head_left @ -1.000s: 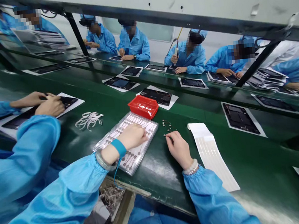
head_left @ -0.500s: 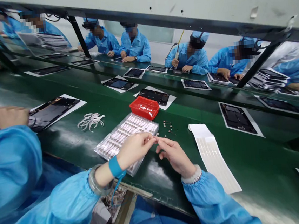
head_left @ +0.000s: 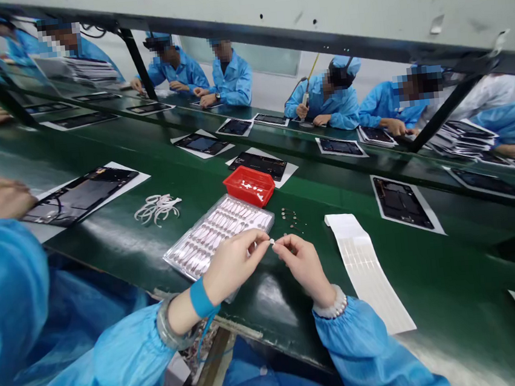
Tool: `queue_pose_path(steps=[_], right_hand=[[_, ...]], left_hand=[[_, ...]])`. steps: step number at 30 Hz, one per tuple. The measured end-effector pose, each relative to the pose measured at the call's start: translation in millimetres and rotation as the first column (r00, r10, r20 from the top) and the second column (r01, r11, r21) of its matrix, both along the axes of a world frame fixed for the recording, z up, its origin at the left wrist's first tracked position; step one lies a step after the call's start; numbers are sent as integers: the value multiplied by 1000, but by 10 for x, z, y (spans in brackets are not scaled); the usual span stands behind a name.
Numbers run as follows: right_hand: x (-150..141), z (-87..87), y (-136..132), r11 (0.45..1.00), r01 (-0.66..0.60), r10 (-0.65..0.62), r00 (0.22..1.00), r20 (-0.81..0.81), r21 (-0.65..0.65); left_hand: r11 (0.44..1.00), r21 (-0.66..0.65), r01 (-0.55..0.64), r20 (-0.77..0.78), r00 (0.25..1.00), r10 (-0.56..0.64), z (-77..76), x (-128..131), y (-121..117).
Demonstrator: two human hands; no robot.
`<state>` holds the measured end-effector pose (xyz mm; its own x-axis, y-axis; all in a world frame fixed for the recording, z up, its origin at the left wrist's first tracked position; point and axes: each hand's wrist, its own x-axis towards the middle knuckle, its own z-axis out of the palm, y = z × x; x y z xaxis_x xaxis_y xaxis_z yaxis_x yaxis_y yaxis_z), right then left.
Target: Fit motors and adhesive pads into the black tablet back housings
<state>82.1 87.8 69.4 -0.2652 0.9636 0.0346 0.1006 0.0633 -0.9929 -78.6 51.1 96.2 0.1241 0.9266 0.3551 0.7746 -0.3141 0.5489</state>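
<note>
My left hand (head_left: 234,261) and my right hand (head_left: 301,266) meet above the green belt (head_left: 429,273), fingertips pinched together on a tiny pale part (head_left: 271,241) between them. Just beyond my left hand lies a clear plastic tray (head_left: 216,232) filled with rows of small flat parts. Several tiny round parts (head_left: 289,216) lie loose on the belt right of the tray. A white backing strip (head_left: 365,267) with rows of stickers stretches along the belt to the right of my right hand.
A small red bin (head_left: 248,186) stands behind the tray, and a heap of white rings (head_left: 156,207) lies to its left. Dark tablet-like panels (head_left: 399,202) on white sheets dot the belt. A co-worker's sleeve (head_left: 12,289) fills the left; several people in blue sit across.
My left hand lifted off the tray and my right hand left the loose parts; both came together in a pinch. The co-worker's hands at left drew back from the panel.
</note>
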Motion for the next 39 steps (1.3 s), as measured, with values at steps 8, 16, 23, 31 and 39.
queue_pose_path(steps=[8, 16, 23, 31, 39], right_hand=[[1, -8, -29, 996, -12, 4, 996, 85, 92], [-7, -32, -13, 1000, 3, -3, 1000, -22, 11], [-17, -28, -19, 993, -74, 65, 994, -90, -95], [248, -129, 220, 997, -51, 22, 898, 439, 54], [252, -310, 219, 935, -57, -232, 646, 727, 349]], left_hand=[[956, 286, 71, -218, 976, -7, -166, 55, 20], [922, 370, 114, -422, 905, 57, -142, 101, 24], [947, 269, 176, -561, 828, 5, -72, 136, 8], [958, 202, -206, -539, 793, 284, 302, -102, 675], [945, 52, -322, -586, 757, 290, 214, -478, 1527]])
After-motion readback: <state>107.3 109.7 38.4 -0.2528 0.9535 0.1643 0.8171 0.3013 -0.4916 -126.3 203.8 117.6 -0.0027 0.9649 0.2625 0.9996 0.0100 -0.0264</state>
